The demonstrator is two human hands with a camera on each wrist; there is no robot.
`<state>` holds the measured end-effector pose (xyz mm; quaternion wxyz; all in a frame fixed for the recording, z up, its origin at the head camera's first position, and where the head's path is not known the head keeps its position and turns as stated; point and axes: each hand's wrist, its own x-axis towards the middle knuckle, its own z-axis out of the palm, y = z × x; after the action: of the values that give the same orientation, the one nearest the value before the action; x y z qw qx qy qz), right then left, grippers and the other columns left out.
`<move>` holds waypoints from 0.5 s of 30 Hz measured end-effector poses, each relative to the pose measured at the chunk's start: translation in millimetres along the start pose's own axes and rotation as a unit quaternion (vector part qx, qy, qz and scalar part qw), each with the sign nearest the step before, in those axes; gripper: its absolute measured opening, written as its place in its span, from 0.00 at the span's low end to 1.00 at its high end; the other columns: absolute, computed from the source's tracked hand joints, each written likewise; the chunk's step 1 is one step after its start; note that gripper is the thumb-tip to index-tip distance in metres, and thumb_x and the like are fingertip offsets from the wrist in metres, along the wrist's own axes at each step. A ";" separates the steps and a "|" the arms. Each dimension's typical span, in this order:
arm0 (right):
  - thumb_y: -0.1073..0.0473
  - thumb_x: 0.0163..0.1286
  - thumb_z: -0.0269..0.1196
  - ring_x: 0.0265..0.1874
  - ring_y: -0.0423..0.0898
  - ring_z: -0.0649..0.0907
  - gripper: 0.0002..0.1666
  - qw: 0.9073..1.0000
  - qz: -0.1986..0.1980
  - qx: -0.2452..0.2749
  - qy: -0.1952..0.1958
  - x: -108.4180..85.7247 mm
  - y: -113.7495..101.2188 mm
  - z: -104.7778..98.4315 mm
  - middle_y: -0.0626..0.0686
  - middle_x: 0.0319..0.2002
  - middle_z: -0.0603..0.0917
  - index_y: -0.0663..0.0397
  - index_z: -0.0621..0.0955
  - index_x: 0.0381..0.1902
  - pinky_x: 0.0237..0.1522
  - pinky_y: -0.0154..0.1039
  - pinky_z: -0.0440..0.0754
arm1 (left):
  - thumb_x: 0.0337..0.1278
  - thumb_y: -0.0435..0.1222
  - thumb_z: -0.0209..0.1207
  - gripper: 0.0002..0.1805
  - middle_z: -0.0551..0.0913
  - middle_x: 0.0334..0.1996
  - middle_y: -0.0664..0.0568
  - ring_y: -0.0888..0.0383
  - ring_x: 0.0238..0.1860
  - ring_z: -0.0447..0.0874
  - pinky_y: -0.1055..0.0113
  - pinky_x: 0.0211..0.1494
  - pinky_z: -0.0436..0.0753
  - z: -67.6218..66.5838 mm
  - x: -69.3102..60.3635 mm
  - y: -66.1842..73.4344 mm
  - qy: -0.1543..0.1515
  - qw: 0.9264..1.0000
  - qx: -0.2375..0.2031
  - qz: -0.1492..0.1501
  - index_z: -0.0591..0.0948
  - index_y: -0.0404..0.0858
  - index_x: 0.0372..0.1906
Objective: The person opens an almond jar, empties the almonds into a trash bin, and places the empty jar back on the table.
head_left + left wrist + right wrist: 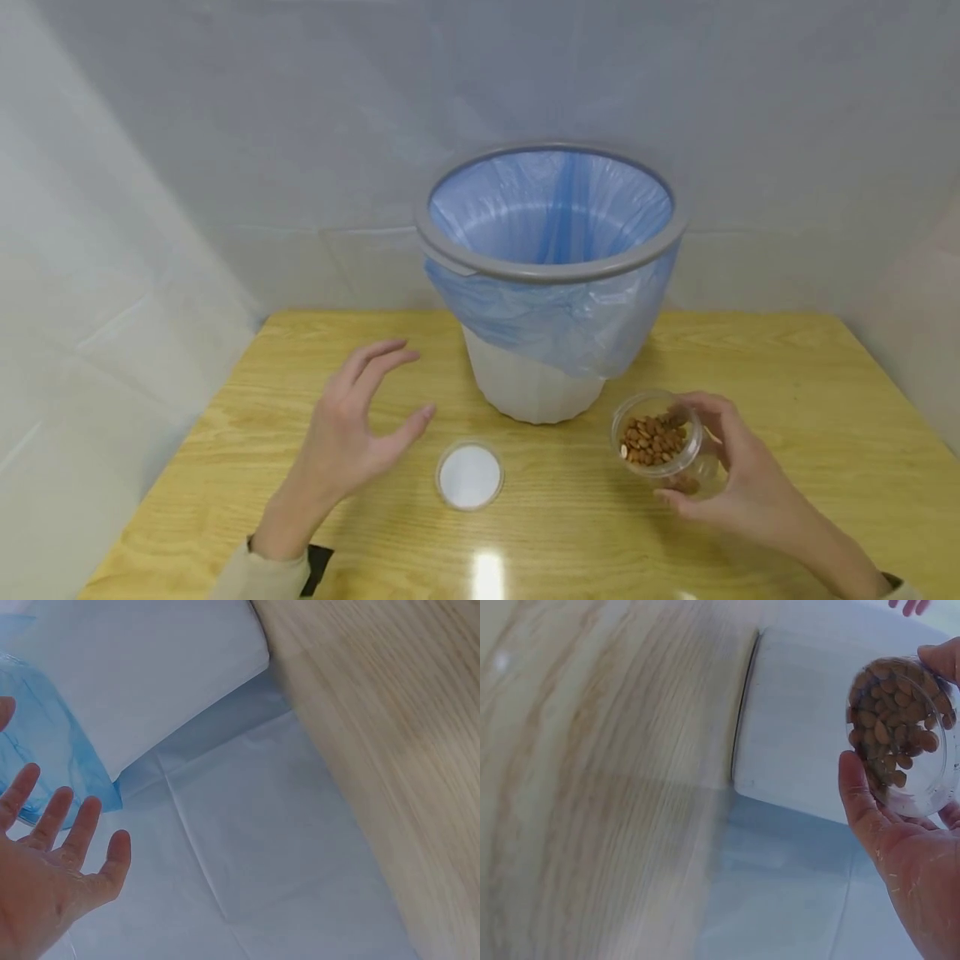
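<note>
Pale sheeting (300,125) backs the wooden tabletop (555,537), which carries a blue-lined bin (532,385). The raised left hand (348,433) is empty, fingers slightly bent, thumb spread wide. The right hand (738,492) grips a tilted clear jar (703,471) of brown nuts (652,440), right of the bin. A white disc (470,477) lies between the hands.

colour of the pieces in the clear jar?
The pieces are brown; the right wrist view shows them best, close up.
</note>
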<state>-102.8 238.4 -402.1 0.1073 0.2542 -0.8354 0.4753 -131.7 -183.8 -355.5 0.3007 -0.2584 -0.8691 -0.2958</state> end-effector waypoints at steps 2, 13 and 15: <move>0.77 0.34 0.81 0.65 0.25 0.72 0.65 1.000 0.004 0.008 0.002 -0.6 -0.2 -0.4 0.35 0.65 0.73 0.59 0.63 0.71 0.62 0.18 0.71 | 0.47 0.44 0.73 0.33 0.79 0.63 0.45 0.46 0.64 0.79 0.47 0.68 0.77 -0.4 1.5 0.8 -0.001 1.000 -0.003 -0.001 0.80 0.38 0.61; 0.88 0.37 0.72 0.61 0.29 0.78 0.65 0.996 -0.013 0.085 0.022 -1.0 2.8 -8.3 0.43 0.68 0.71 0.67 0.56 0.73 0.54 0.23 0.81 | 0.50 0.42 0.69 0.31 0.80 0.61 0.42 0.45 0.62 0.79 0.55 0.69 0.76 1.8 26.2 12.8 0.054 0.996 -0.029 0.067 0.80 0.36 0.61; 0.90 0.36 0.70 0.63 0.32 0.78 0.65 0.993 -0.031 0.110 0.027 -0.2 3.5 -8.9 0.46 0.68 0.71 0.69 0.55 0.73 0.56 0.23 0.80 | 0.50 0.42 0.68 0.31 0.80 0.61 0.42 0.44 0.61 0.79 0.57 0.69 0.75 1.7 29.3 15.1 0.062 0.994 -0.035 0.078 0.80 0.35 0.61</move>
<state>-105.1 247.4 -400.1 0.1155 0.2770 -0.7669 0.5672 -143.0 -164.3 -331.4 0.3673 -0.3167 -0.8150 -0.3170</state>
